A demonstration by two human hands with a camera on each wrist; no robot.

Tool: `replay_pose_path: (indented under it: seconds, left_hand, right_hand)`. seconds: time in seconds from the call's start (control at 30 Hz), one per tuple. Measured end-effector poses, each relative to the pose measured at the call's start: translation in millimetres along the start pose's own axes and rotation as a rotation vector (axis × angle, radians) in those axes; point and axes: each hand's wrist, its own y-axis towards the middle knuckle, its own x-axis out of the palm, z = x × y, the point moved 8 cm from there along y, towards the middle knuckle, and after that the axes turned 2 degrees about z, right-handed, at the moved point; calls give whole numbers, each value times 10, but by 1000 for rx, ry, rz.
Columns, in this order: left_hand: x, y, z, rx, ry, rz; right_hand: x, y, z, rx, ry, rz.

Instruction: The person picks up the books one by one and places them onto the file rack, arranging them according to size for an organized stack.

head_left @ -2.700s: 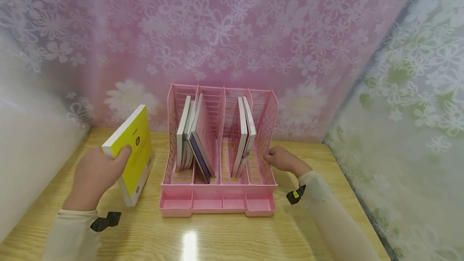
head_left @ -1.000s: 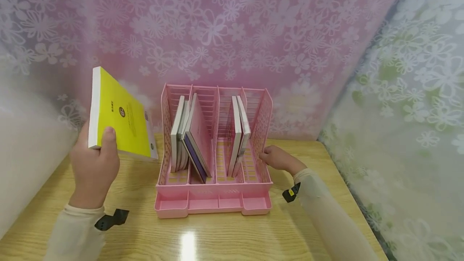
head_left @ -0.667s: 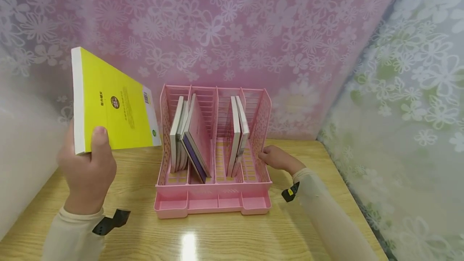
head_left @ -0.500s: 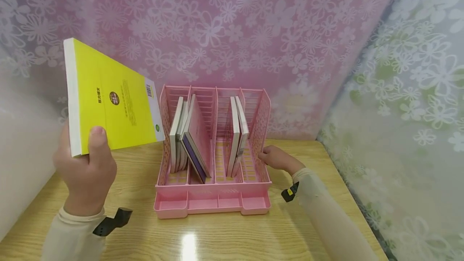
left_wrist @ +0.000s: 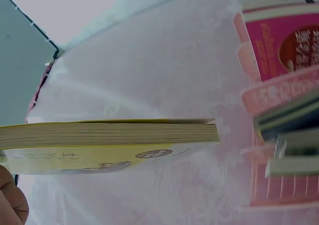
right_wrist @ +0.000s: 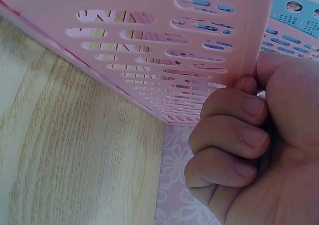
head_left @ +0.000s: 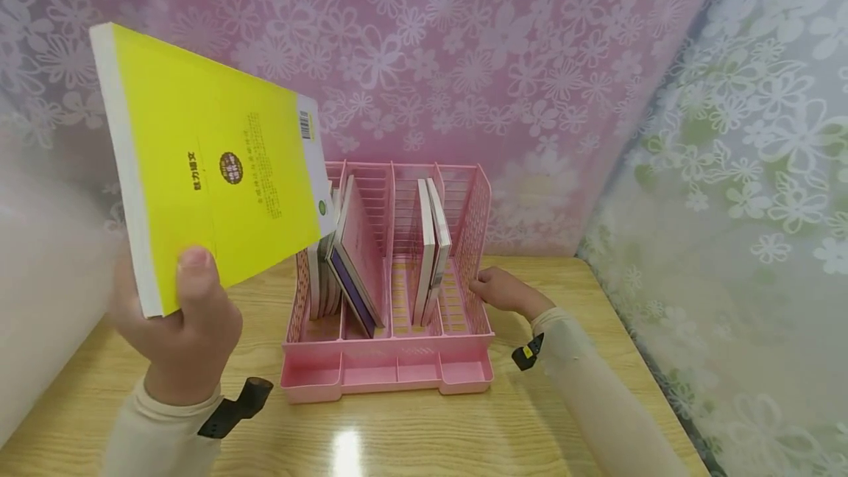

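Observation:
My left hand (head_left: 188,333) grips a thick yellow book (head_left: 159,190) near its lower left corner, thumb on the yellow cover. The book is tilted in the air, left of the pink book rack (head_left: 391,348), and hides the rack's upper left corner from the head view. Its page edges (left_wrist: 109,134) face the left wrist camera. On the other side, my right hand (head_left: 509,291) pinches the edge of the rack's right wall (right_wrist: 149,41), the other fingers curled.
Thin books (head_left: 327,278) and a pink-covered book (head_left: 361,241) lean in the rack's left compartments. Two more books (head_left: 429,256) stand right of centre. Small trays (head_left: 371,375) line the rack's front. Behind the wooden table (head_left: 411,433) is a flowered pink curtain (head_left: 450,57).
My left hand has raised the yellow book from beside the rack, turned its cover toward the head camera and brought it rightward, over the rack's left edge in view. My right hand stays on the rack.

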Motion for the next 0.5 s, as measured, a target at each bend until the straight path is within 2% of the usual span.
replay_pose_path:
  seconds: [0.1, 0.23, 0.37, 0.5]
  left_hand:
    - [100, -95, 60, 18, -52, -24]
    - [287, -251, 123, 29, -139, -118]
    - [404, -454, 106, 57, -135, -232]
    - [497, -661, 22, 113, -68, -342]
  right_hand:
    - [4, -5, 7, 0, 4, -1]
    - [4, -10, 10, -7, 21, 1]
    - [10, -8, 14, -11, 34, 1]
    - [15, -4, 24, -10, 47, 1]
